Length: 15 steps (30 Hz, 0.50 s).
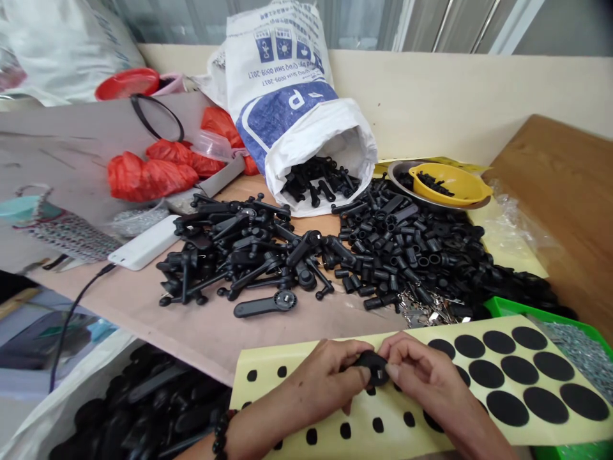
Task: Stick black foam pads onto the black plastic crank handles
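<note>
My left hand grips a round black plastic part, thumb on its face and fingers behind it. Fingertips of my right hand pinch the same part at its right edge. A small pale, metallic-looking piece shows in the middle of its face. Both hands are over a yellow backing sheet, which carries large black round pads on the right and small black spots on the left. My wrists and forearms cover part of the sheet.
Behind the sheet lie heaps of black arm-like parts, short black tubes and metal clips. A white woven sack spills black parts. A green tray of screws is at right, a yellow bowl behind, a white power bank left.
</note>
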Available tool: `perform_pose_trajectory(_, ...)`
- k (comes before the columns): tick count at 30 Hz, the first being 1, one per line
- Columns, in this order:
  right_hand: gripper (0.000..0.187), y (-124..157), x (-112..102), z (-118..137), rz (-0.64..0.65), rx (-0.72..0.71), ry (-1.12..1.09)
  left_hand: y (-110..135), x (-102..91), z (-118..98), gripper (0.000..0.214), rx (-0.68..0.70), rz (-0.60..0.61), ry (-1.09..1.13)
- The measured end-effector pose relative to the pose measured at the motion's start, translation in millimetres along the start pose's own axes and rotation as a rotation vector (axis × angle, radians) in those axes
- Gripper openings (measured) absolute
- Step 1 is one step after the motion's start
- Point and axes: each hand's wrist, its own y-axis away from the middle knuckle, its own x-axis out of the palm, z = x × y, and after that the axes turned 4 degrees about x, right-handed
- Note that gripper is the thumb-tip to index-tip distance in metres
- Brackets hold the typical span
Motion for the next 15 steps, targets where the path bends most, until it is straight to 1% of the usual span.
perform_pose_trajectory(4, 0.013, 0.4, 1.2, -2.6, 0.008, 0.012, -0.016, 0.7, 0.4, 3.7, 0.016, 0.0, -0.007, -0.051)
perform_pose_trajectory(9, 0.012, 0.2, 3.0, -8.1, 0.006, 0.035, -0.007, 3.6, 1.9, 2.3, 0.02, -0.027, -0.04, -0.149)
perform_pose_trajectory(15, 0.017, 0.3, 5.2, -14.4, 0.024, 0.033, -0.016, 5.3, 5.1, 1.3, 0.018, -0.03, -0.101, -0.14)
